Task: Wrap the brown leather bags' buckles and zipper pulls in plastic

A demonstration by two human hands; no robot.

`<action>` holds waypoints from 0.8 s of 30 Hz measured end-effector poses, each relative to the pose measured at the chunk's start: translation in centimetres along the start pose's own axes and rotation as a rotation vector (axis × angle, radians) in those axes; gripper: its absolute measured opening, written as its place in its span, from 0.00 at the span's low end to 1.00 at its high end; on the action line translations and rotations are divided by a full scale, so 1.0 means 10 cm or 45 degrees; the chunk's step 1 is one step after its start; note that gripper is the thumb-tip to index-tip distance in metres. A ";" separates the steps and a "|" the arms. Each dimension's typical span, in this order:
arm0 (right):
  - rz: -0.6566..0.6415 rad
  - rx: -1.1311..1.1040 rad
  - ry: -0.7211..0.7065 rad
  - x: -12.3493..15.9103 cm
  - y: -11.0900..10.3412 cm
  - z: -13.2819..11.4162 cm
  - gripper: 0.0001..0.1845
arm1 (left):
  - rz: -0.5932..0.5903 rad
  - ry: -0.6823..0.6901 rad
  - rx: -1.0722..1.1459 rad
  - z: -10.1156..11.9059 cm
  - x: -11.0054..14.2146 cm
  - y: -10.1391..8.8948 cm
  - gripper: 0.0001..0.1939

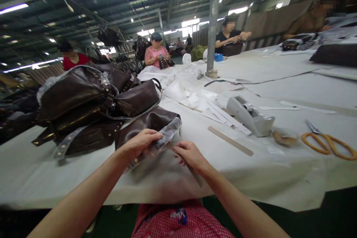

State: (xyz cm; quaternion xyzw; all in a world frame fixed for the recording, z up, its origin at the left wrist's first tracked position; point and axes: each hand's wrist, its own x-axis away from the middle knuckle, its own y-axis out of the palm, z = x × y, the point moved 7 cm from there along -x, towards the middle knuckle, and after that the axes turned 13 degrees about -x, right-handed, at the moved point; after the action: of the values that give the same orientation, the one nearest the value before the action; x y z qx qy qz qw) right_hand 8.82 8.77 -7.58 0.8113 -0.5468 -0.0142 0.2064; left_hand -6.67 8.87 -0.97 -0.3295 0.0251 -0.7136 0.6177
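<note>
A dark brown leather bag (147, 121) lies at the table's front edge, its near edge covered in clear plastic wrap (170, 129). My left hand (145, 139) is closed on that wrapped edge, thumb on top. Just to its right, my right hand (189, 154) pinches a thin brown strip (195, 175), whose near end sticks out below the fingers. The strip's far end reaches the plastic at the bag's edge; whether it goes under the plastic I cannot tell. A similar flat brown strip (231, 141) lies on the table to the right.
Several brown leather bags (75, 96) are piled at the left. A tape dispenser (251, 115), orange-handled scissors (329, 143) and white paper strips (223, 113) lie to the right. A grey post (213, 22) rises behind crumpled plastic. Several people work around the table.
</note>
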 end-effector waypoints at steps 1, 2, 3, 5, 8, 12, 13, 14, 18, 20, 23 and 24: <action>0.003 0.006 0.015 -0.01 0.00 0.01 0.08 | 0.001 0.004 -0.003 0.00 0.00 0.00 0.21; 0.005 0.009 0.033 -0.02 0.00 0.03 0.08 | 0.003 0.015 -0.007 0.00 0.01 0.01 0.21; 0.008 0.009 0.049 -0.03 0.00 0.05 0.07 | 0.003 0.029 -0.012 0.01 0.01 0.01 0.20; 0.023 0.009 0.068 -0.03 0.00 0.06 0.07 | 0.008 0.051 -0.023 0.01 0.01 0.02 0.20; 0.056 0.000 0.073 -0.02 0.01 0.05 0.08 | 0.035 0.076 -0.026 0.02 -0.01 0.02 0.19; 0.006 -0.053 0.022 -0.04 0.05 0.02 0.07 | 0.038 0.110 -0.053 0.04 -0.03 0.03 0.19; -0.004 -0.064 0.001 -0.05 0.05 0.03 0.07 | 0.031 0.102 -0.057 0.04 -0.03 0.04 0.19; -0.002 -0.069 -0.016 -0.07 0.06 0.04 0.07 | 0.027 0.088 -0.054 0.03 -0.02 0.05 0.19; 0.023 -0.076 -0.025 -0.12 0.07 0.10 0.08 | 0.022 0.056 -0.009 0.03 0.00 0.07 0.19; -0.016 -0.108 -0.046 -0.13 0.10 0.10 0.08 | 0.027 0.076 0.005 0.05 0.01 0.08 0.18; -0.092 -0.162 -0.112 -0.13 0.14 0.06 0.07 | 0.026 0.103 0.005 0.07 0.01 0.09 0.17; -0.084 -0.194 -0.131 -0.14 0.14 0.06 0.07 | 0.017 0.114 0.006 0.06 0.01 0.10 0.17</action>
State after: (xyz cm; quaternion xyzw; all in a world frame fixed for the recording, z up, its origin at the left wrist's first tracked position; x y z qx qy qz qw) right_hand 6.87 9.41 -7.91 0.8089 -0.5271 -0.1043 0.2387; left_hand -5.49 8.77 -0.85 -0.2955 0.0531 -0.7237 0.6214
